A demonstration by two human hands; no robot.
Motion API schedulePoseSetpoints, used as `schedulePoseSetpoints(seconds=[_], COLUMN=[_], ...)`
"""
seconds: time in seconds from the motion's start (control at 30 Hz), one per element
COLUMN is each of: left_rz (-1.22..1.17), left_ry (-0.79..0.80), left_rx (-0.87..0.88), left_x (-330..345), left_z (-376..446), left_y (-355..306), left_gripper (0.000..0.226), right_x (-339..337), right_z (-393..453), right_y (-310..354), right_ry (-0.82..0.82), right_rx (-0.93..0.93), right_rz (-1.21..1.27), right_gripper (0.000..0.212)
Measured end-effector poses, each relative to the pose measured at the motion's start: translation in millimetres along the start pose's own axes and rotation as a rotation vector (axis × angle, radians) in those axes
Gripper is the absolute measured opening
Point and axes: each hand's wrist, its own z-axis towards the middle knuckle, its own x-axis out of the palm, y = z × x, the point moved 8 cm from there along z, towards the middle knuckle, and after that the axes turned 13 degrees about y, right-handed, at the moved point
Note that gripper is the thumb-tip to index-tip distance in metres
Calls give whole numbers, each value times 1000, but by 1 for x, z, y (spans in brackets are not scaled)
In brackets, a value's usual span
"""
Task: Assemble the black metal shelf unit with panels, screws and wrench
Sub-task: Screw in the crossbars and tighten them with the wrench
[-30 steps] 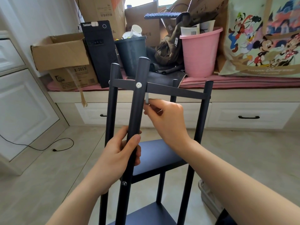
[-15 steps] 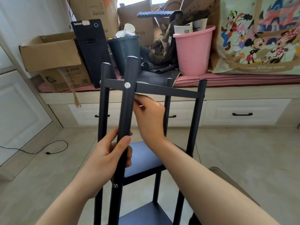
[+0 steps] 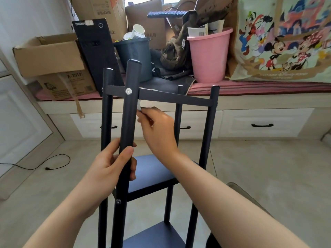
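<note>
Two hands engaged: my left hand (image 3: 114, 165) wraps the near black metal upright post (image 3: 127, 126) of the standing shelf unit, my right hand (image 3: 157, 129) pinches a small silver wrench (image 3: 139, 106) just behind that post, under the silver screw (image 3: 128, 91) in the top crossbar (image 3: 172, 97).
</note>
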Motion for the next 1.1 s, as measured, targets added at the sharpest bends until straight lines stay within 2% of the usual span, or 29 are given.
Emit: schedulePoseSetpoints(seconds=[0.13,0.23,0.43,0.57,0.7,0.83,0.97,1.1], left_rz=[3,17,30,57,68,6,-128,-107], left_ry=[-4,-14,-4,0,-3,17,85,106], left_rx=[-23,-42,-52,-65,-67,-85,-99,-117], left_x=[0,-2,0,1,1,-5,-13,-25], left_z=[1,2,1,-1,0,2,3,6], left_y=[2,3,2,3,3,7,13,17], left_gripper=[37,24,10,7,11,12,21,25], right_x=[-16,-37,-87,-110,-125,-114,-105,-98], right_z=[-12,-22,-51,-62,-65,-68,-66,-64], right_y=[-17,-45,-111,-135,-152,-160,-159,-157], right_ry=[186,285,354,332,246,334,339,376], right_rx=[70,243,603,681,779,853,846,840], right_rz=[-66,-88,-220,-257,-62,187,276,270], right_gripper=[14,17,19,18,14,12,13,13])
